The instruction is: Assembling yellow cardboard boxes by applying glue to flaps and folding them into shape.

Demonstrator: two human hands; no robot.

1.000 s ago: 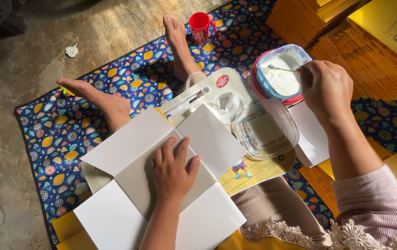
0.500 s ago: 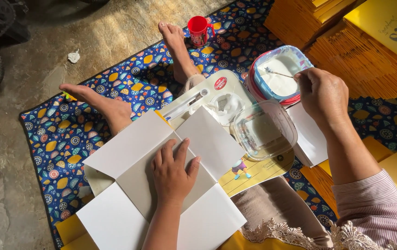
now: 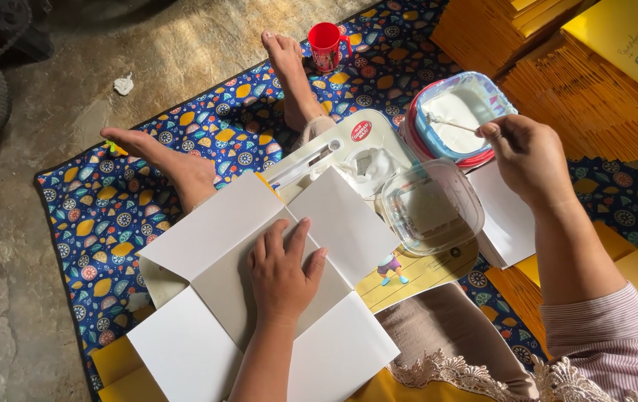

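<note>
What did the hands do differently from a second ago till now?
Very little changed. The right hand still holds the thin stick, its tip in the white paste of the round tub; it only shifted a touch. The left hand stays pressed flat on the unfolded white card box. Nothing was picked up or let go.

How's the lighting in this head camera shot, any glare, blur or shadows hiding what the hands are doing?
Head view: sharp, soft daylight, no motion blur. Sunlit patches brighten the concrete floor. The white cardboard sheet under the left hand is bright but keeps its fold lines. The clear plastic lid shows mild reflections. The right hand, holding a thin stick over the paste tub, is clear.
</note>
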